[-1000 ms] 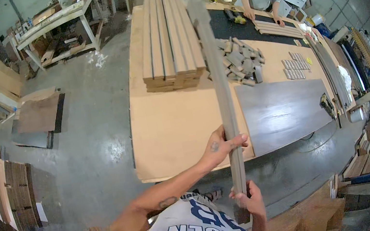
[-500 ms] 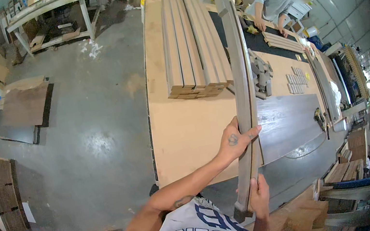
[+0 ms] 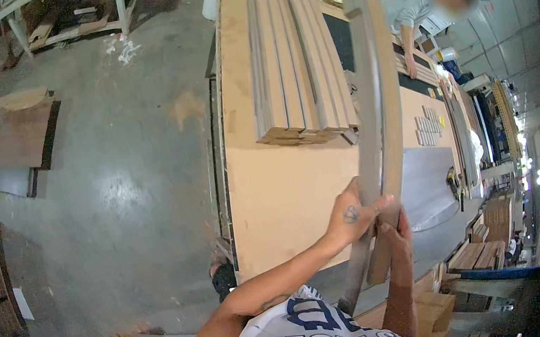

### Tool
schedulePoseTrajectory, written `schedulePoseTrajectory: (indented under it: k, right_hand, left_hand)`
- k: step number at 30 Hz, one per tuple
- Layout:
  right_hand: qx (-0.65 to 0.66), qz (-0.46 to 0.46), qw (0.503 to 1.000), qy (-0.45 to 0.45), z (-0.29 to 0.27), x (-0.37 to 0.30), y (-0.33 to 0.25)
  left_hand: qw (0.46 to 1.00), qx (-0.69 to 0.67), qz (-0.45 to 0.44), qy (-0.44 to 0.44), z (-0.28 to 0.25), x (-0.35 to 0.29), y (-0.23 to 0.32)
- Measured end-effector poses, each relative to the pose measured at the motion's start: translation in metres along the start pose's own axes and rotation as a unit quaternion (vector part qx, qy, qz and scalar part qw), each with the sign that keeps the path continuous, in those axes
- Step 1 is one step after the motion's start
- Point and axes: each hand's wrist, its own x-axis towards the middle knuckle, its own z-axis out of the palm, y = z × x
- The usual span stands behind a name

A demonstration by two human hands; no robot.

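Over the table [image 3: 282, 195], right of the stacked strips [image 3: 295, 64], holding grey strip [image 3: 366, 81] and tan strip [image 3: 387, 77] in curled fingers of left hand [image 3: 349, 216] and right hand [image 3: 396, 240]. Now gripping higher with the right, showing lower ends splayed: likely handling two separate pieces.

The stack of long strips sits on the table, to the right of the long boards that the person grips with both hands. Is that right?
Not quite: the head view shows the stack of long strips to the left of the long boards. It does sit on the table, and the left hand and right hand both grip the boards.
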Motion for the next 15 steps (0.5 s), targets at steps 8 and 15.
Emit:
schedulePoseTrajectory:
  k: [8,15]
  right_hand:
    - [-0.016,0.046,0.99,-0.13,0.04,0.105,-0.021]
    - [-0.438,-0.202,0.876,-0.004,0.112,0.235,0.004]
  left_hand:
    - [0.982,-0.124,-0.036,0.134,-0.104,0.001,0.016]
    - [0.955,-0.118,-0.04,0.27,-0.16,-0.008,0.028]
